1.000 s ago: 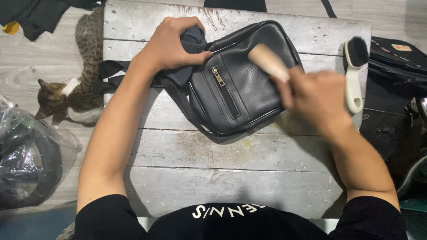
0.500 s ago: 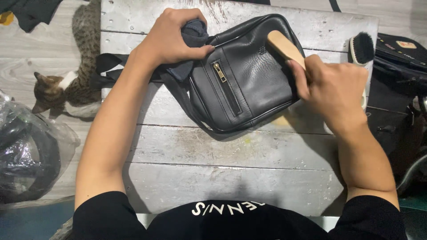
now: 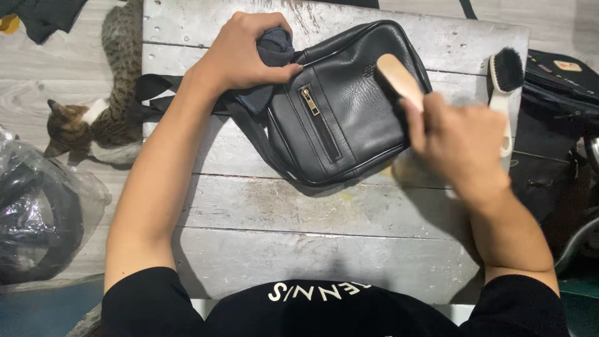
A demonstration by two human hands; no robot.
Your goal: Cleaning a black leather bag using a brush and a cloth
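**Black leather bag under brush on a weathered plank table**

Head view: The whitewashed wooden plank table (image 3: 299, 249) fills the middle of the picture. Its left edge runs down just right of a tabby cat (image 3: 103, 118) lying on the pale floor boards, and its far edge shows above the bag. The near half of the table top is bare between the two forearms. On the right, the table edge lies close beside a black case (image 3: 561, 81) and a long-handled brush with dark bristles and a pale handle (image 3: 505, 93), which rests at the far right of the table. At the lower left, off the table, sits a clear plastic bag with dark contents (image 3: 37, 218).

The small black leather shoulder bag with a brass front zip (image 3: 349, 112) lies flat on the far middle of the table. Its long axis is tilted, running from near left to far right, with the zip slanting the same way; its dark strap (image 3: 156, 93) trails off to the left edge.

The left hand (image 3: 246, 53) reaches in from the near left, forearm stretched far, fingers curled and pressed down on a dark blue-grey cloth (image 3: 274, 50) at the bag's far-left corner. The right hand (image 3: 458, 140), blurred, is closed around a light wooden-backed brush (image 3: 399, 81), which lies on the bag's right end, its free end pointing far left.
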